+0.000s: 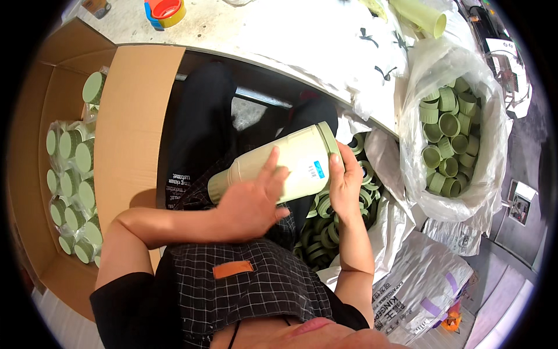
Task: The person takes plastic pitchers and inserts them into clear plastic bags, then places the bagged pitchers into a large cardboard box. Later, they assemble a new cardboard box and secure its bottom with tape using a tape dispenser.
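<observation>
A pale green plastic bottle lies tilted across my lap. Its wide end, with a darker green band, points up to the right, and a narrower green end sits lower left. A small blue and white sticker shows on its side. My right hand grips the wide end, thumb on the near side and fingers around the edge. Against the body and narrow end rests my left hand, fingers spread and slightly blurred, not wrapped around it.
Left of me stands an open cardboard box with several green-capped bottles in clear wrap. At right, a clear bag holds many green cups. Green rings fill a white sack by my right forearm. A white table lies ahead.
</observation>
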`<move>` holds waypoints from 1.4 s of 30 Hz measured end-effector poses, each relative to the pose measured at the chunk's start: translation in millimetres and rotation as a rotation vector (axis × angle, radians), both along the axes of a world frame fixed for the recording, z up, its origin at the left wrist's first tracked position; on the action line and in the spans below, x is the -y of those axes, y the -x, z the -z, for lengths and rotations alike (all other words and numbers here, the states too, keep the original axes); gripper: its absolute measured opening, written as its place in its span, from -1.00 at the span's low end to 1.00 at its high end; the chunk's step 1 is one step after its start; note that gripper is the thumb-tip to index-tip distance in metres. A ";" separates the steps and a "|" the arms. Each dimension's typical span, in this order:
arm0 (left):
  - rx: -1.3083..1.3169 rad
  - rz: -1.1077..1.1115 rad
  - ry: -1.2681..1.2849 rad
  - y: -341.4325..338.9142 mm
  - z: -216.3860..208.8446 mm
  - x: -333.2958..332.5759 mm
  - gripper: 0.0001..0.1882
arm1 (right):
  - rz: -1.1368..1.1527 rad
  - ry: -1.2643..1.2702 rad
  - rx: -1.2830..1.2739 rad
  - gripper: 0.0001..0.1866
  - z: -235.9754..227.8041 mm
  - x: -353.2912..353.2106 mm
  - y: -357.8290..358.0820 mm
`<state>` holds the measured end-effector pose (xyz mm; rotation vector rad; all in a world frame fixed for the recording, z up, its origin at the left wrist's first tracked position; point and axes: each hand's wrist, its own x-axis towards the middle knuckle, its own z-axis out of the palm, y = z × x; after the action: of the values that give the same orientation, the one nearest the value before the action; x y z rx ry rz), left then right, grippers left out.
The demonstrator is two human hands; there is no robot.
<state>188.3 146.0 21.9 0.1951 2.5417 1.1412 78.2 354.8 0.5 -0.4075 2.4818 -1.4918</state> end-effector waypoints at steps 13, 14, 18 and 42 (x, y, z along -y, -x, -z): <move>-0.116 -0.033 -0.056 0.1 17.7 21.7 -0.27 | -0.051 -0.033 0.067 -0.60 -13.3 6.8 6.4; -0.206 -0.057 -0.102 -3.2 16.4 16.2 -0.27 | -0.007 0.073 0.235 -0.60 -7.8 7.2 14.6; -0.416 0.061 -0.180 29.9 13.8 48.8 -0.44 | -0.104 0.301 0.335 -0.39 1.1 -21.4 36.2; -0.174 -0.160 -0.693 289.6 89.6 1.1 -0.68 | 0.268 0.353 0.060 -0.68 73.1 23.1 137.1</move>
<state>-101.4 144.9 -67.6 0.2683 2.2212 2.1171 -58.9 331.7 -72.6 -0.0816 2.2960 -2.0259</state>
